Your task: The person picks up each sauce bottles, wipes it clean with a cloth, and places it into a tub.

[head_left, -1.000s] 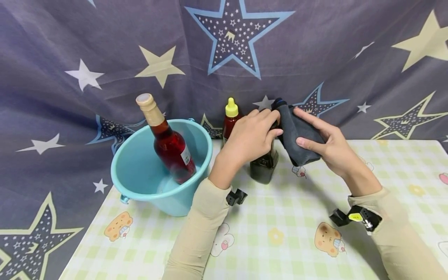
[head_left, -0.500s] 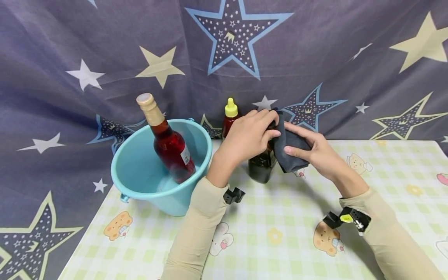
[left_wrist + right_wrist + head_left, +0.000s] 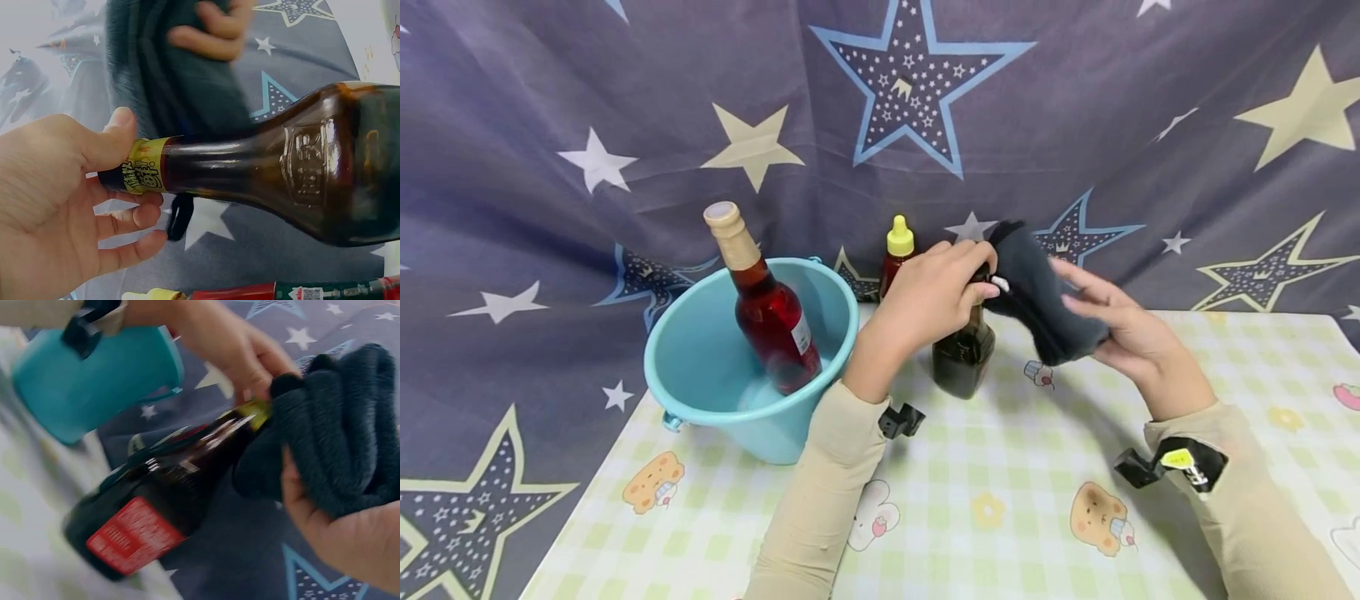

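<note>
- Nearest, both sleeves point(image 3: 827, 483) slant inward across the desk point(image 3: 955, 533).
- A blue bucket point(image 3: 700, 367) stands by its left edge, holding a red bottle point(image 3: 775, 321).
- Right hand point(image 3: 1131, 333), raised, grips a folded cloth point(image 3: 1041, 292) between thumb and fingers.
- Left hand point(image 3: 925, 296) arches over a dark bottle point(image 3: 962, 360) near the back edge, pinching its neck beside the cloth.
- Behind: a yellow-capped bottle point(image 3: 898, 257).

Bright light cast soft shadows on the desk point(image 3: 951, 467); the cloth point(image 3: 156, 75) looked blurred, and glare streaked the brown bottle point(image 3: 281, 172).
</note>
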Available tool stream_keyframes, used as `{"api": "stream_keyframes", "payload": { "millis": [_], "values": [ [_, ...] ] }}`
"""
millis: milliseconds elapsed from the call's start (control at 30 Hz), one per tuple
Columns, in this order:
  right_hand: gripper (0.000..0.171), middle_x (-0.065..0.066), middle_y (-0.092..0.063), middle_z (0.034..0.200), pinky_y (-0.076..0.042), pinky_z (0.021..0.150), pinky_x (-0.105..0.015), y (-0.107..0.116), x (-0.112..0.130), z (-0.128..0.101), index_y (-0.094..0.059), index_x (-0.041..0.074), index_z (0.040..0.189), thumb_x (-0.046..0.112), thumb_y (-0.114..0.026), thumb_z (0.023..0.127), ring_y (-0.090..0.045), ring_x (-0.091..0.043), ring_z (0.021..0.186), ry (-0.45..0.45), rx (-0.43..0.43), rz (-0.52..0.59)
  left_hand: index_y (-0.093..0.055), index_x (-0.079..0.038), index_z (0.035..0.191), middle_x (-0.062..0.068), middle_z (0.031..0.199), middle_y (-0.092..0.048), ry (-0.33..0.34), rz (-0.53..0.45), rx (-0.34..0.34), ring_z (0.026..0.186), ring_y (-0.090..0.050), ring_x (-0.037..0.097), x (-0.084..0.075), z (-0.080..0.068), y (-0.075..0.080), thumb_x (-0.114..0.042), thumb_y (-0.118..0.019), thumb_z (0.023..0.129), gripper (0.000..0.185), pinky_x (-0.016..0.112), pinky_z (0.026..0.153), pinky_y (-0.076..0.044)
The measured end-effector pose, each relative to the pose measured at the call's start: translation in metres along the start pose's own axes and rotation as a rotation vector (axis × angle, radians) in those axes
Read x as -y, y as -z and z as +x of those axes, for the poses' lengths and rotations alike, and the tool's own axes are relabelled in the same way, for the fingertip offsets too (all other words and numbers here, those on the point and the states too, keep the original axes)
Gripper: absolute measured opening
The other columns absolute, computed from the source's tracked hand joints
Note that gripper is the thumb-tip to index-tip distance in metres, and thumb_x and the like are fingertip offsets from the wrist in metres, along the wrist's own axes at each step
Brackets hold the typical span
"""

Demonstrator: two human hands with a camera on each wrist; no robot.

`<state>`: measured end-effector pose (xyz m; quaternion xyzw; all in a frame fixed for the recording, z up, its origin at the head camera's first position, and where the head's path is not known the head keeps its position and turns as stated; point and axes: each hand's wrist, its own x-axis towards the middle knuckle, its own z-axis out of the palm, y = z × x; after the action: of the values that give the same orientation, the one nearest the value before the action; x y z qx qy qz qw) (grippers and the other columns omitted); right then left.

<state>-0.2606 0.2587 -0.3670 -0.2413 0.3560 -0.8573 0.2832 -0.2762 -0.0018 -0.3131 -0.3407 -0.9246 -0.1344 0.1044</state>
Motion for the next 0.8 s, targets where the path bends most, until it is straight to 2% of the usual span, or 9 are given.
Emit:
{"api": "stream_keyframes", "payload": {
  "millis": [100, 200, 333, 500, 600, 700, 800],
  "values": [
    [0.049, -0.006, -0.067, 0.132, -0.06, 0.086, -0.03, -0.001, -0.009, 0.006, -0.056, 0.022, 0.146, -0.003, -0.043, 0.106, -0.071, -0.017, 0.109, -0.115, -0.116, -0.241, -0.059, -0.021, 0.127, -0.005, 0.121, -0.063, -0.008, -0.005, -0.009, 0.104, -0.058, 0.017, 0.0, 0.001, -0.001, -0.042, -0.055, 0.103, 0.032, 0.031, 0.084, -0.051],
    [0.049, -0.003, -0.065, 0.133, -0.059, 0.086, -0.03, -0.002, -0.018, 0.011, -0.051, 0.025, 0.148, 0.001, -0.048, 0.106, -0.07, -0.016, 0.11, -0.18, -0.182, -0.343, -0.059, -0.02, 0.126, -0.004, 0.121, -0.063, -0.019, -0.003, -0.017, 0.104, -0.058, 0.017, -0.001, 0.001, -0.002, -0.041, -0.055, 0.103, 0.031, 0.031, 0.085, -0.05],
    [0.052, -0.002, -0.064, 0.131, -0.06, 0.081, -0.029, -0.004, -0.024, 0.012, -0.042, 0.024, 0.152, 0.003, -0.05, 0.106, -0.07, -0.015, 0.104, -0.193, -0.234, -0.426, -0.059, -0.02, 0.125, -0.004, 0.121, -0.064, -0.023, 0.0, -0.025, 0.105, -0.058, 0.017, -0.001, 0.002, -0.002, -0.04, -0.056, 0.102, 0.03, 0.031, 0.086, -0.05],
    [0.057, -0.006, -0.059, 0.124, -0.054, 0.057, -0.029, -0.007, -0.026, 0.013, -0.039, 0.026, 0.154, 0.007, -0.056, 0.104, -0.069, -0.014, 0.08, -0.207, -0.282, -0.59, -0.059, -0.02, 0.123, -0.005, 0.12, -0.064, -0.023, 0.004, -0.04, 0.106, -0.058, 0.017, 0.0, 0.002, -0.003, -0.04, -0.057, 0.101, 0.029, 0.031, 0.086, -0.05],
    [0.057, -0.01, -0.053, 0.122, -0.048, 0.048, -0.03, -0.01, -0.028, 0.015, -0.04, 0.027, 0.153, 0.009, -0.059, 0.103, -0.064, -0.014, 0.072, -0.205, -0.293, -0.716, -0.059, -0.021, 0.123, -0.005, 0.121, -0.064, -0.019, 0.0, -0.041, 0.105, -0.057, 0.017, 0.002, 0.002, -0.003, -0.039, -0.057, 0.102, 0.028, 0.03, 0.086, -0.049],
    [0.053, -0.013, -0.049, 0.124, -0.053, 0.059, -0.03, -0.013, -0.032, 0.016, -0.04, 0.024, 0.15, 0.012, -0.06, 0.103, -0.062, -0.015, 0.082, -0.181, -0.279, -0.877, -0.059, -0.021, 0.123, -0.005, 0.124, -0.063, -0.009, -0.005, -0.029, 0.106, -0.057, 0.017, 0.002, 0.001, -0.002, -0.039, -0.056, 0.102, 0.028, 0.031, 0.086, -0.049],
    [0.047, -0.016, -0.046, 0.124, -0.053, 0.062, -0.031, -0.017, -0.036, 0.016, -0.039, 0.019, 0.148, 0.013, -0.057, 0.104, -0.058, -0.02, 0.086, -0.153, -0.239, -1.053, -0.059, -0.021, 0.123, -0.006, 0.123, -0.063, 0.001, -0.003, -0.013, 0.107, -0.058, 0.017, 0.002, 0.0, -0.001, -0.038, -0.057, 0.103, 0.027, 0.032, 0.086, -0.05]
  ]
}}
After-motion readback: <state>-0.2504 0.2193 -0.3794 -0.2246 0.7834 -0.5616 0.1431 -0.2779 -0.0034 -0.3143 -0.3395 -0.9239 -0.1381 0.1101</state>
